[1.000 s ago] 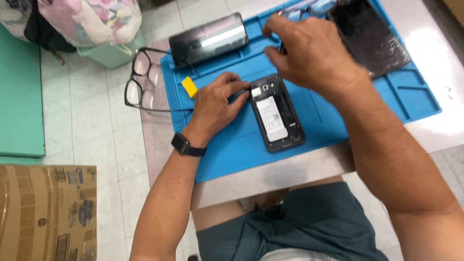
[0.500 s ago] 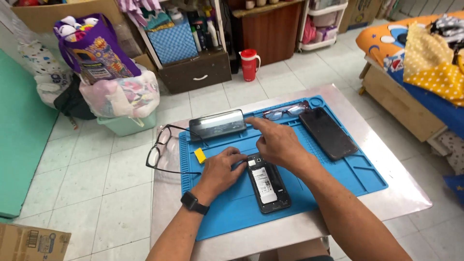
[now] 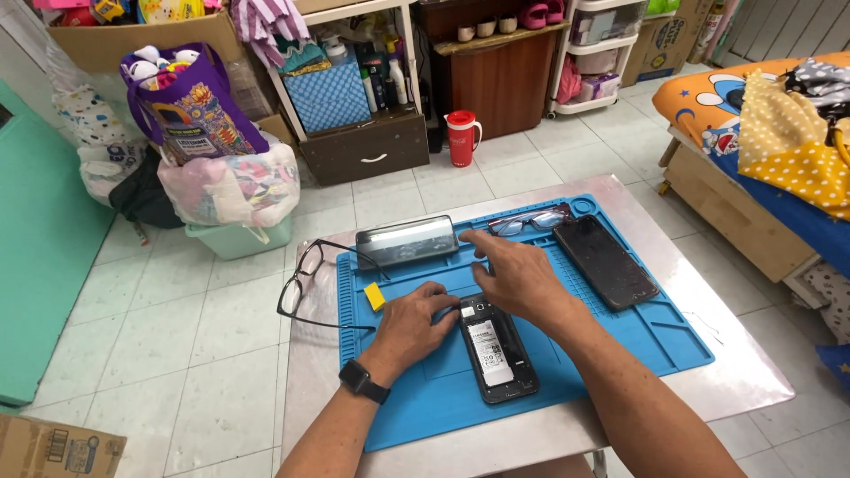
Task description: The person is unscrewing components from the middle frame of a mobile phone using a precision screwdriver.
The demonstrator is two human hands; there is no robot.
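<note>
Steel-topped, the small square metal table carries your blue silicone work mat, and since a second ago your view has pulled back and up, so the floor, shelves and red jug now show. Your hands have barely shifted in that time, which suggests the work on the phone is at the same stage. On the mat's middle lies the opened black phone with its back off and white-labelled battery showing. Your left hand rests curled at its top left corner. Your right hand hovers spread, fingers apart, above its top edge, gripping nothing I can see. Whether the left fingertips pinch a tool is hidden. Further off lie a dark glass panel, a silvery oblong case, black-rimmed spectacles and a small yellow pick.
</note>
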